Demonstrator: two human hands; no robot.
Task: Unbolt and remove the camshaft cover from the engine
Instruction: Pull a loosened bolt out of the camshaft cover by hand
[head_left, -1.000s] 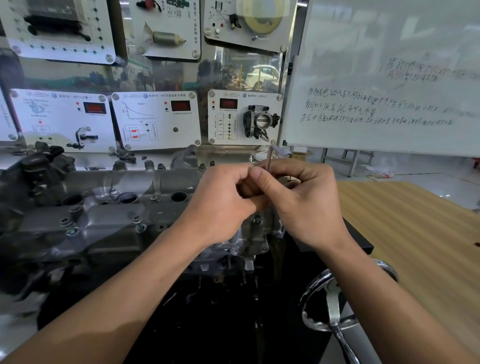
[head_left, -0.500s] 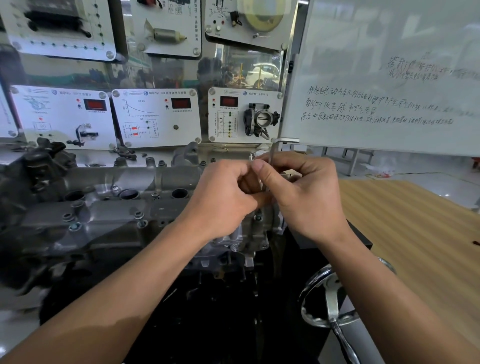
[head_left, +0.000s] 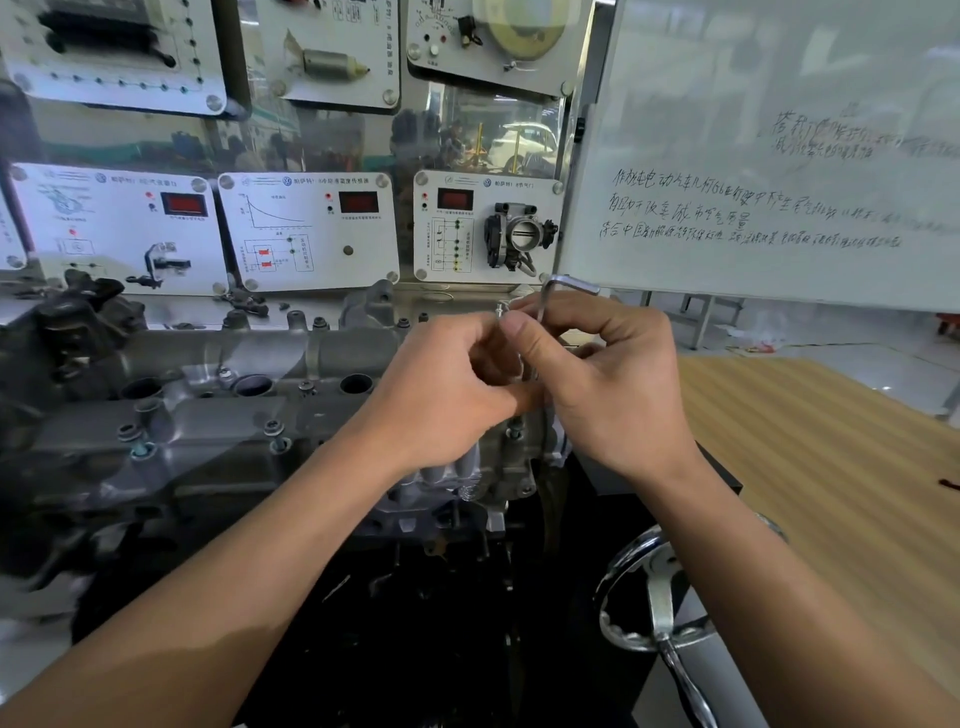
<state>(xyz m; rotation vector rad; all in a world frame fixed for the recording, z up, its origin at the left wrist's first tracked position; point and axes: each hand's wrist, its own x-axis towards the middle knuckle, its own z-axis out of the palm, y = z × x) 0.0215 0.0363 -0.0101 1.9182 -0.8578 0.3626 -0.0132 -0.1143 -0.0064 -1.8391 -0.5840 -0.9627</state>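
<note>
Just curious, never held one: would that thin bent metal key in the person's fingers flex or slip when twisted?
Probably stiff: the hex key looks like bare steel with a crisp bend. Likely light, since the right hand holds it in its fingers. Its thin, smooth shaft could slip if gripped loosely.

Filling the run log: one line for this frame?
step: unbolting | tool: silver L-shaped hex key, upright | right hand: grips key | left hand: curled beside it, hold unclear | grey metal camshaft cover: not yet removed
</note>
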